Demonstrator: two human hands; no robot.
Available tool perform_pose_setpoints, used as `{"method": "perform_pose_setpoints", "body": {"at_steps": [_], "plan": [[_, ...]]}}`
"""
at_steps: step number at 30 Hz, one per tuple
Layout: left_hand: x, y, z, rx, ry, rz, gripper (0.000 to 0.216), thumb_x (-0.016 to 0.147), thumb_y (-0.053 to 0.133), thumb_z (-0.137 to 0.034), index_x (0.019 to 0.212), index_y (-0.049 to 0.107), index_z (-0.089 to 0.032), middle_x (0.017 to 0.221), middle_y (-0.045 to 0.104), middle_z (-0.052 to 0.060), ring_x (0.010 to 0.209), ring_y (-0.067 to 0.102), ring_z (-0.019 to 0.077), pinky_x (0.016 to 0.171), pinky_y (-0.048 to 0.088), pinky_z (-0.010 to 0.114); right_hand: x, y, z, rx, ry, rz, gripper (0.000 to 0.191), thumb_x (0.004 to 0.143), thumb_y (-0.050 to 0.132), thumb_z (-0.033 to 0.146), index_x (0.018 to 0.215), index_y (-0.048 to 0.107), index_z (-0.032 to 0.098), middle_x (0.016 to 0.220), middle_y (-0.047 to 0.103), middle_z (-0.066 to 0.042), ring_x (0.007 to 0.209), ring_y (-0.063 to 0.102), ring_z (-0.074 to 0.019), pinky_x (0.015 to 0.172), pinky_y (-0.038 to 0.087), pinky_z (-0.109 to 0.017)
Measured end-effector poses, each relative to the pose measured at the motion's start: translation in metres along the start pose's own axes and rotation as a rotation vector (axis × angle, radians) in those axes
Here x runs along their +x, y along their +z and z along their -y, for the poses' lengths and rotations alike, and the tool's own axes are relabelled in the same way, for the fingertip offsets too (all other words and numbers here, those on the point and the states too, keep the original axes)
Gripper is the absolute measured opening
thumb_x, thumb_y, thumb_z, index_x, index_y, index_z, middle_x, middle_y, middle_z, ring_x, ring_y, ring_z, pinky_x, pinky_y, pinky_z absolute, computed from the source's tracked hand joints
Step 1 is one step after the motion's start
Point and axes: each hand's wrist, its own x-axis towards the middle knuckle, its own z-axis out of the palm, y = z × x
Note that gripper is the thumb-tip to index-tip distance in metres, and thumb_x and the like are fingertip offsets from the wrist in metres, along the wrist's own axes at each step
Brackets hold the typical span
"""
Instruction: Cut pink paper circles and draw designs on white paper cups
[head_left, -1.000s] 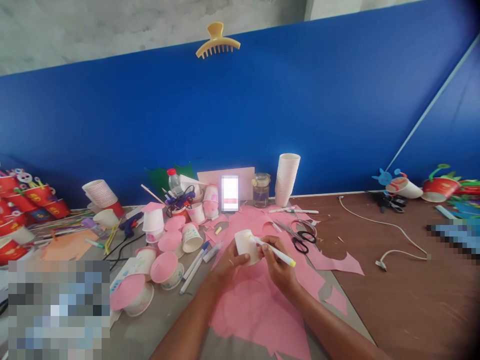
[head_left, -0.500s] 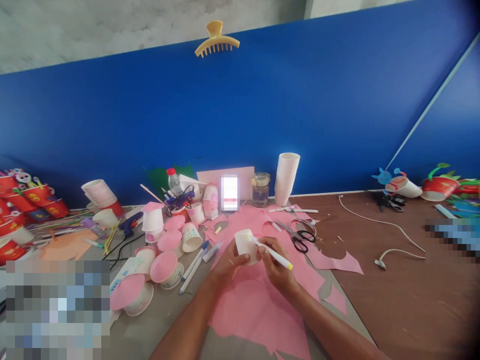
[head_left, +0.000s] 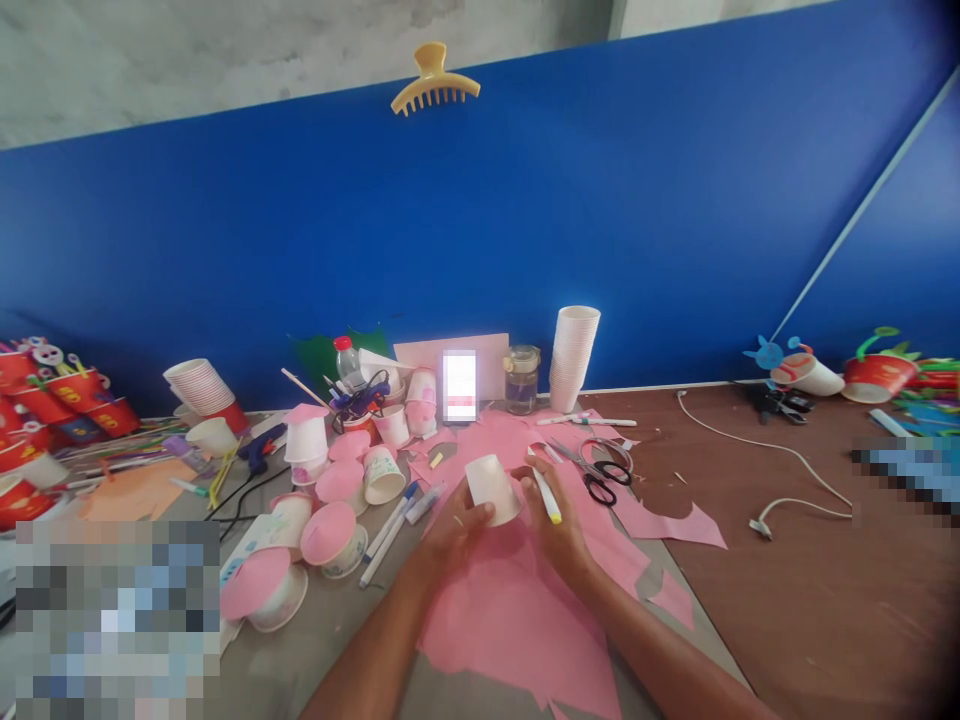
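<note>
Pink paper (head_left: 517, 630) spreads beneath my left hand (head_left: 466, 525) and right hand (head_left: 556, 515), both closed: the left around a white cup (head_left: 491, 485), tilted just left of the right; the right around a marker (head_left: 547, 490). The cup looks light and easily dented, best held loosely around its side; the marker looks stiff.

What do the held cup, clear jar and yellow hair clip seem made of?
Cup: probably paper; smooth, softly matte white wall.
Jar: glass or clear plastic, see-through; can't tell which.
Hair clip: likely plastic; smooth, slightly glossy, evenly yellow.
</note>
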Motion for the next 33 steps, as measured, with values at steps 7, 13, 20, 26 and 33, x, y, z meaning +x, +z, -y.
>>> {"method": "perform_pose_setpoints", "body": {"at_steps": [7,13,20,26,33], "plan": [[-0.003,0.007,-0.005,-0.03,-0.009,0.035,0.049,0.073,0.074,-0.033,0.118,0.059,-0.02,0.108,0.066,0.009,0.103,0.06,0.0298,0.088,0.044,0.04,0.0,-0.001,-0.003,0.057,0.082,0.16,0.039,0.083,0.059,0.044,0.115,0.057,0.02,0.102,0.069,-0.01,0.092,0.067,-0.0252,0.076,0.057,-0.039],[0.001,-0.001,0.005,0.023,0.042,-0.072,0.043,0.075,0.073,-0.034,0.113,0.061,-0.018,0.109,0.066,0.011,0.104,0.059,0.0282,0.088,0.044,0.038,-0.002,0.002,-0.009,-0.077,-0.072,0.026,0.044,0.081,0.061,0.034,0.122,0.05,0.021,0.107,0.064,-0.01,0.097,0.063,-0.0261,0.082,0.053,-0.044],[0.0,0.005,0.009,-0.015,0.008,0.004,0.048,0.078,0.069,-0.044,0.117,0.058,-0.019,0.111,0.064,0.012,0.101,0.06,0.025,0.088,0.045,0.038,-0.009,0.01,-0.015,-0.277,-0.11,-0.014,0.044,0.081,0.058,0.03,0.123,0.046,0.022,0.111,0.059,-0.011,0.103,0.056,-0.0282,0.085,0.049,-0.047],[-0.003,0.007,0.009,-0.005,-0.001,0.062,0.056,0.074,0.073,-0.045,0.12,0.054,-0.02,0.113,0.062,0.012,0.101,0.059,0.0263,0.084,0.046,0.036,-0.011,0.011,-0.009,-0.328,-0.199,0.005,0.038,0.085,0.053,0.028,0.121,0.045,0.023,0.111,0.057,-0.011,0.102,0.053,-0.0277,0.084,0.049,-0.046],[-0.003,0.002,0.005,0.004,-0.017,-0.02,0.047,0.075,0.071,-0.022,0.119,0.054,-0.02,0.108,0.064,0.009,0.098,0.06,0.0226,0.084,0.045,0.033,-0.013,0.011,-0.003,-0.263,-0.261,0.015,0.032,0.086,0.05,0.023,0.118,0.046,0.022,0.102,0.056,-0.008,0.093,0.055,-0.0241,0.079,0.049,-0.041]]}}
